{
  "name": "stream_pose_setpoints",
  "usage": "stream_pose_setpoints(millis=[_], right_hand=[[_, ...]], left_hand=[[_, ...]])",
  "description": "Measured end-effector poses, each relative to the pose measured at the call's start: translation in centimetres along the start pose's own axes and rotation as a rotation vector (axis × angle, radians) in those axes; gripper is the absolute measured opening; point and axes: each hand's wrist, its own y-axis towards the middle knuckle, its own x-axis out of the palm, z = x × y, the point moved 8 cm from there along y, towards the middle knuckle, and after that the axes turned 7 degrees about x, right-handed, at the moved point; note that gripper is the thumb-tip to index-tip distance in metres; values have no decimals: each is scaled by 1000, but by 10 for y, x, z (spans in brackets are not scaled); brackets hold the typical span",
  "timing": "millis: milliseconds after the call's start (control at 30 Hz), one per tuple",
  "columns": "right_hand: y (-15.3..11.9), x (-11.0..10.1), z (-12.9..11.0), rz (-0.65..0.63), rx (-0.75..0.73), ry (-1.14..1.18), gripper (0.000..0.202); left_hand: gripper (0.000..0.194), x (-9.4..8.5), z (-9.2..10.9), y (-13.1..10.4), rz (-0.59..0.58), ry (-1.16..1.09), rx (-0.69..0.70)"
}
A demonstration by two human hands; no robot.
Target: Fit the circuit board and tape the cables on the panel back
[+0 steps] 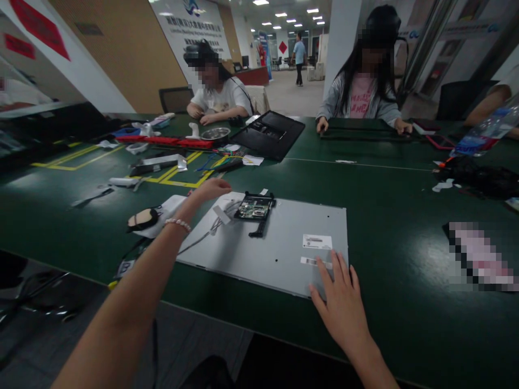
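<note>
A flat grey metal display panel [243, 265] lies on the table in front of me, its back side up with white labels [317, 241] at the right. On its far part sits a green circuit board [254, 207] in a black frame. Grey cables [211, 229] run from the board's left side across the panel. Over the panel's far left edge is my left hand [214, 188], fingers curled together; what they pinch, if anything, is hidden. My right hand [339, 300] rests with spread fingers on the near right corner of the panel, holding nothing.
Left of the panel lies a black and beige item [142, 219] on white material. Farther back are a black cover [270, 135], coloured wires [227, 161], a red strip [174, 141] and a metal bowl [215, 133]. A co-worker across the table holds a dark panel [363, 131].
</note>
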Motion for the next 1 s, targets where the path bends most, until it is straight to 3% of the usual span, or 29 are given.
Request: stream_pose_setpoints(millis=[167, 333, 533, 633, 800, 1000], right_hand=[[-1, 0, 0, 13, -4, -2, 60], [-1, 1, 1, 7, -5, -4, 61], [-1, 1, 0, 10, -5, -3, 61], [-1, 2, 0, 2, 4, -4, 61], [1, 3, 1, -19, 13, -10, 61], [2, 1, 0, -6, 14, -9, 60]], left_hand=[[20, 8, -26, -39, -121, -105, -126], [5, 16, -32, -51, -172, -225, -239], [17, -11, -17, -29, 45, -409, -217], [24, -15, -5, -9, 177, -468, -194], [30, 6, 3, 17, 339, -451, -251], [27, 28, -1, 23, 391, -319, -275]])
